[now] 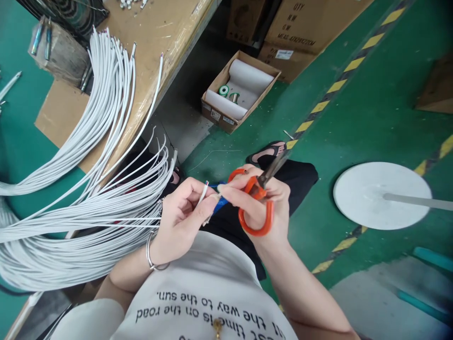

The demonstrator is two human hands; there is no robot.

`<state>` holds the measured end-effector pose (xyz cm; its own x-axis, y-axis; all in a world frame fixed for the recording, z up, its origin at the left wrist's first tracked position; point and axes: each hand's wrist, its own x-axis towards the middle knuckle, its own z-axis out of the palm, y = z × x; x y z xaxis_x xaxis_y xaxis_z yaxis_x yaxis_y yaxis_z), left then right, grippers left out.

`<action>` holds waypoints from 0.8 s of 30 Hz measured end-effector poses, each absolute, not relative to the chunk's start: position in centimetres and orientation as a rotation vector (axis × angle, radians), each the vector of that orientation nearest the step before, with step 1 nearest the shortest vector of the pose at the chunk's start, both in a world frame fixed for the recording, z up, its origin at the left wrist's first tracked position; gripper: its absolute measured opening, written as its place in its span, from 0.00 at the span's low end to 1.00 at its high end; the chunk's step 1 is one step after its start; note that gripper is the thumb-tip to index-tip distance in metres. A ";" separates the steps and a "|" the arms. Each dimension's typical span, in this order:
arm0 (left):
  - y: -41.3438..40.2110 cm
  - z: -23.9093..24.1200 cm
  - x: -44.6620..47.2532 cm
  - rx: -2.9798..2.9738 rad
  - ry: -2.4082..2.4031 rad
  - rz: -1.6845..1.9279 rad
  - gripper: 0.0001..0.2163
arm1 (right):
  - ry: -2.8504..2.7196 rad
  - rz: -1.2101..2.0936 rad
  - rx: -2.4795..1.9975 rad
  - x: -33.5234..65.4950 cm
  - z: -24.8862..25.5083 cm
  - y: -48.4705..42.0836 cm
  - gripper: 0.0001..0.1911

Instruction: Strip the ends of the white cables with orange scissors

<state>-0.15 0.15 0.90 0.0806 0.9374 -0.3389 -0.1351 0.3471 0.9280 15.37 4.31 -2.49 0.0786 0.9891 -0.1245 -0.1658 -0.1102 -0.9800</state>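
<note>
Pinching a thin white cable between thumb and forefinger, the left hand is closed on the cable end just above the person's lap, approx. centre frame. A silver bangle circles that wrist. The right hand is wrapped around orange-handled scissors, fingers through the loops, blades pointing up and away w/ tips over the dark trousers; whether the blades are parted cannot be told. Its forefinger reaches left to touch the cable end, beside a bit of blue between the two hands. Left of the hands, a thick bundle of white cables fans across the lap and up over the desk. Beyond, on the green floor, sits an open cardboard box w/ white rolls; a white disc lies to the right.
</note>
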 end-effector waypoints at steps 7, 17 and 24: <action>0.1 0.8 -0.6 0.670 1.216 0.968 0.10 | -0.883 1.271 -1.246 16.5 -2.1 5.4 0.18; 0.0 1.0 -0.4 0.669 1.140 0.954 0.08 | -1.303 1.155 -1.119 15.6 -2.2 3.8 0.09; 0.1 1.0 -0.8 0.617 1.123 0.936 0.08 | -0.915 0.980 -1.220 16.9 -3.4 5.2 0.20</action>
